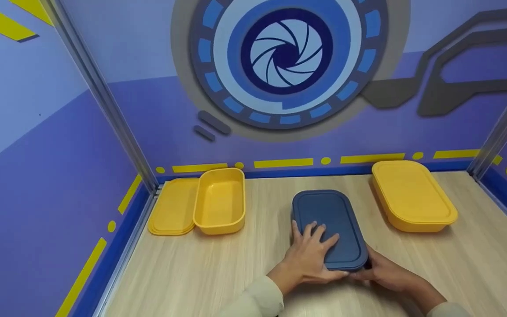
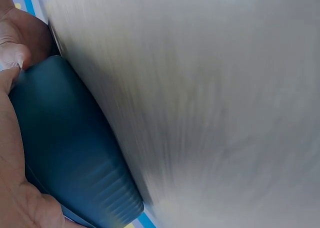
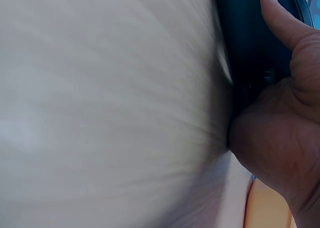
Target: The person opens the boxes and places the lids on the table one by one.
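Note:
A dark blue lunch box (image 1: 346, 233) with its lid on sits at the middle of the table, its long side pointing away from me. My left hand (image 1: 308, 257) lies over its near left part, fingers spread on the lid and thumb along the near edge. At the near right corner, my right hand (image 1: 390, 270) grips the box, thumb on the near side; its other fingers are partly hidden by the box. Both thumbs meet close together at the near edge. The left wrist view shows the ribbed side wall (image 2: 105, 193) of the box.
To the right stands a yellow lunch box (image 1: 416, 193) with its lid on. On the left, an uncovered yellow box (image 1: 220, 202) stands beside a yellow lid (image 1: 174, 207) on the wooden table (image 1: 183, 273). Printed panels (image 1: 148, 110) enclose the back and sides.

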Demonstrator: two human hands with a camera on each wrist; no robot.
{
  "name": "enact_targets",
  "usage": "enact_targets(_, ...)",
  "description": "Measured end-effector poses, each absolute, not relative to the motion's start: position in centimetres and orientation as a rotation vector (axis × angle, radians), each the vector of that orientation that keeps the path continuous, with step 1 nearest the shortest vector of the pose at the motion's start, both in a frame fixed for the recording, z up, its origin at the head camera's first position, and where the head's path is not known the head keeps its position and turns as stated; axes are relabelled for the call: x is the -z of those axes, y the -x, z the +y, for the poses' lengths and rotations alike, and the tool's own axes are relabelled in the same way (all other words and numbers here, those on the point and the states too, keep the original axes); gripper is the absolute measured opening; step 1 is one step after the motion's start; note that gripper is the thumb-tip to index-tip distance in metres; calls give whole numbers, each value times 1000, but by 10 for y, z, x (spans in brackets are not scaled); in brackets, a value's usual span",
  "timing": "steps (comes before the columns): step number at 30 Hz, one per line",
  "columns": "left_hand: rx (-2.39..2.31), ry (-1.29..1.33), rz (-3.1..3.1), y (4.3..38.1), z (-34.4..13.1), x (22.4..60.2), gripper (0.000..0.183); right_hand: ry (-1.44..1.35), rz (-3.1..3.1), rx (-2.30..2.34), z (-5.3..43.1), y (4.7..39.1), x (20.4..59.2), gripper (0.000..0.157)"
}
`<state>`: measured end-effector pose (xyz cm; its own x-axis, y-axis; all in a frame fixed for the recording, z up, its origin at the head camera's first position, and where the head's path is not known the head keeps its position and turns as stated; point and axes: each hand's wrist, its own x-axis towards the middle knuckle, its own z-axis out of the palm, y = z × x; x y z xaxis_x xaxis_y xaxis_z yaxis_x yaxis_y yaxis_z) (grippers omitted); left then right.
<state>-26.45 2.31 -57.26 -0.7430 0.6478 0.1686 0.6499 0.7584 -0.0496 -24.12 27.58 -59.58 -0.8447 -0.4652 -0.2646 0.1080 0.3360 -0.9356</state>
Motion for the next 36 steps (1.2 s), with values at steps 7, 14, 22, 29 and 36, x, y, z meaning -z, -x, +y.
enact_targets(7,51,1022,-2808,263,19,574,93,322,2111,1538,271,240,594,123)
enact_targets(14,37,997,-2796,262,18,576,93,329,2136,1517,271,241,592,123)
enact_targets(22,1,984,-2825,261,23,577,95,324,2120,1518,277,241,592,123)
enact_targets(29,-55,961,-2873,260,27,573,99,375,2128,1535,280,239,594,122)
enact_targets(36,-17,970,-2894,261,28,574,99,351,2119,1536,280,239,594,122)
